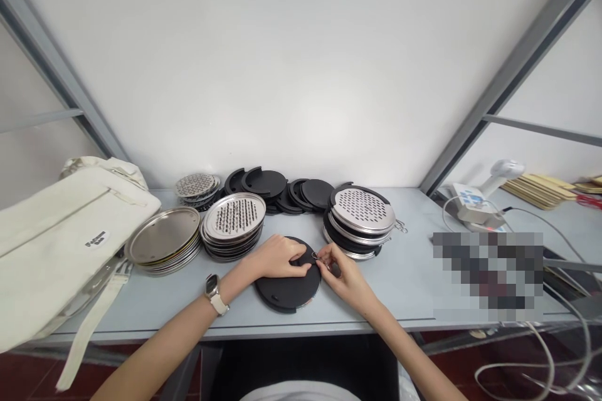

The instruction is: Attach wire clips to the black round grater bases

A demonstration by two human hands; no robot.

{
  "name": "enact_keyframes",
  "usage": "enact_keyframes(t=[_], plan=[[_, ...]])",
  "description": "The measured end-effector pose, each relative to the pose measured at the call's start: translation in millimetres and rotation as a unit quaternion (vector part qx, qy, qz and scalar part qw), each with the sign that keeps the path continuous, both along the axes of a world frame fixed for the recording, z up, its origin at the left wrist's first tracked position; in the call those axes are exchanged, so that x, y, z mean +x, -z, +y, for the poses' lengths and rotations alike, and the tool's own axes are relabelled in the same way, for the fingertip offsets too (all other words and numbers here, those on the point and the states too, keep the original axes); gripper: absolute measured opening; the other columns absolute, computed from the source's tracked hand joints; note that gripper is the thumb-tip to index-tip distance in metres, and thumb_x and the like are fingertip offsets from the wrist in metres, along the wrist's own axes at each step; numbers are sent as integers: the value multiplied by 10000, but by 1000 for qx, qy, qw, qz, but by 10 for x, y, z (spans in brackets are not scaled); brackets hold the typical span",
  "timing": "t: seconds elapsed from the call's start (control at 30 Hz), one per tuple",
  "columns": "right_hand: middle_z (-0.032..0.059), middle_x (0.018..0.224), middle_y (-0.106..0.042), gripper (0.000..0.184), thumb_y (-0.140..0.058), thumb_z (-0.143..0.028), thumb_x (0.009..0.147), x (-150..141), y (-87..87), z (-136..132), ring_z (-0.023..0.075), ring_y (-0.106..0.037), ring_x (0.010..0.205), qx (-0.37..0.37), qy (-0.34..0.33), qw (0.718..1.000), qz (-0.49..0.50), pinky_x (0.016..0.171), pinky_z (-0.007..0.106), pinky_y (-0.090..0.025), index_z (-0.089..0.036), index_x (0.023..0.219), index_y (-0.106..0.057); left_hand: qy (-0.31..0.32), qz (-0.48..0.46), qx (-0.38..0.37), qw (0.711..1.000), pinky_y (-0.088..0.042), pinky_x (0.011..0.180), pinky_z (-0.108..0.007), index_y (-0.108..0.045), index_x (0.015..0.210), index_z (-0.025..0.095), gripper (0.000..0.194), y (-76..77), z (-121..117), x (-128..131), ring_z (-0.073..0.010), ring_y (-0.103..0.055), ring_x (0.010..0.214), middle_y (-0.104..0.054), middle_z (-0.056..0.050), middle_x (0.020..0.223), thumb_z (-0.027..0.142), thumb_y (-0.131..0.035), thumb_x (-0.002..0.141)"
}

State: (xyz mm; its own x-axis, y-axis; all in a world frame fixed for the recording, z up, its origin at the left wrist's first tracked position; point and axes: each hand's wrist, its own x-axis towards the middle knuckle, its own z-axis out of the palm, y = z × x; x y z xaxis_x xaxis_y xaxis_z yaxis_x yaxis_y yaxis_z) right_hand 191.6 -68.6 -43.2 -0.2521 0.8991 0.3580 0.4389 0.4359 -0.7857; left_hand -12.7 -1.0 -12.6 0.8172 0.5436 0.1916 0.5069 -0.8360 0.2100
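In front of me a round black disc (282, 291) lies flat on the table, with a shiny sliver of metal showing at its lower right rim. My left hand (278, 258) presses on its top with bent fingers and holds it steady; a watch is on that wrist. At the disc's upper right edge, my right hand (339, 270) pinches a small metal wire loop (315, 255). Just behind that hand stands a stack of grater plates and black discs (362, 208), with wire loops sticking out on its right side.
Behind my left hand are a stack of grater plates (235, 219) and a stack of plain metal plates (164, 232). Several black discs (266, 183) lie along the wall. A cream bag (70, 232) stands left; a white scanner (505, 170) and cables are right.
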Motion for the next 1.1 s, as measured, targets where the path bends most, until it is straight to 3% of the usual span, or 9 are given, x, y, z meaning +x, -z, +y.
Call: enact_keyframes(t=[0.23, 0.33, 0.47, 0.7, 1.1], plan=[[18, 797, -538, 147, -402, -253, 977, -13, -36, -24, 157, -514, 711, 22, -14, 999, -21, 676, 282, -423, -211, 872, -497, 0, -2, 3, 1000, -212, 528, -278, -463, 635, 188, 314, 2, -2, 0, -123, -465, 560, -546, 27, 615, 390, -592, 838], [19, 824, -547, 103, -375, -237, 981, -19, -23, -29, 160, -526, 718, 17, -17, 1000, -18, 687, 282, -434, -212, 1009, -471, 0, -2, 2, 1000, -214, 528, -276, -468, 638, 188, 312, -6, -6, 1, -122, -469, 560, -550, 27, 619, 393, -591, 840], [10, 792, -544, 197, -358, -233, 983, -15, 6, -25, 163, -536, 691, 9, -11, 999, -31, 671, 282, -439, -206, 1158, -443, 0, -3, 1, 1000, -221, 528, -275, -478, 646, 189, 298, -13, -9, 4, -124, -482, 566, -560, 27, 626, 381, -598, 840], [1, 756, -542, 196, -371, -256, 985, 1, 1, -3, 160, -519, 671, 11, -12, 999, -32, 652, 269, -419, -210, 1115, -510, -2, -5, 0, 1000, -222, 522, -284, -467, 639, 189, 311, -19, -11, 5, -123, -491, 565, -554, 31, 618, 389, -609, 831], [-48, 668, -416, 172, -384, -313, 988, 25, 1, 2, 137, -422, 604, -25, -16, 999, -30, 592, 247, -348, -201, 1032, -506, -20, -21, -16, 999, -208, 518, -282, -444, 612, 189, 336, 5, -8, 8, -108, -448, 527, -511, 45, 564, 403, -606, 814]])
